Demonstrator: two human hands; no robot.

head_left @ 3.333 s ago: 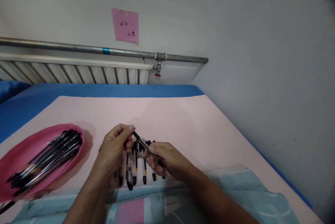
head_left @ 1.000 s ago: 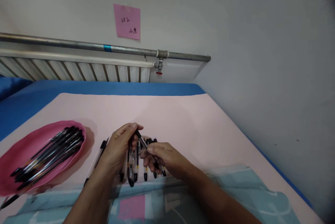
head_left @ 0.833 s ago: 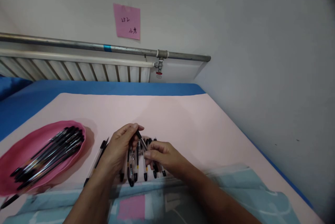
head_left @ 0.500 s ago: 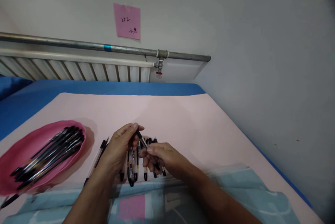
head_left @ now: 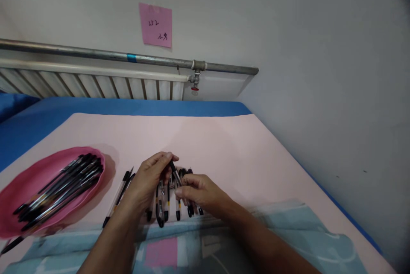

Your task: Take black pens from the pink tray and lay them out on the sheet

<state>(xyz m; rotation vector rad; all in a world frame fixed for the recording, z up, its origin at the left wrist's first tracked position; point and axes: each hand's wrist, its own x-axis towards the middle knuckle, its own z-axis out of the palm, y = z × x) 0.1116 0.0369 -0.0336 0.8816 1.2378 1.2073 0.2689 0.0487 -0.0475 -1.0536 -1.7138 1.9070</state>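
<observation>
Both hands meet over a small pile of black-capped pens [head_left: 166,205] lying on the pink sheet [head_left: 208,146]. My left hand [head_left: 149,182] pinches the upper end of one black pen [head_left: 175,176] between thumb and fingertips. My right hand [head_left: 200,193] is closed round the lower part of the same pen, fingers curled. The pen slants from upper left to lower right between the hands. Two more pens [head_left: 118,197] lie on the sheet just left of my left wrist.
A pink oval dish [head_left: 22,184] holding several black pens sits at the left. A light blue patterned cloth [head_left: 288,240] covers the near edge. Blue bedding [head_left: 128,107], a radiator [head_left: 96,88], a pipe and a pink note [head_left: 155,25] lie behind. A grey wall stands close on the right.
Both hands have stayed on the same pen and lowered slightly toward the pile. The right hand's fingers shifted along the pen. Two pens now lie beside the left wrist, absent 3.3 s ago.
</observation>
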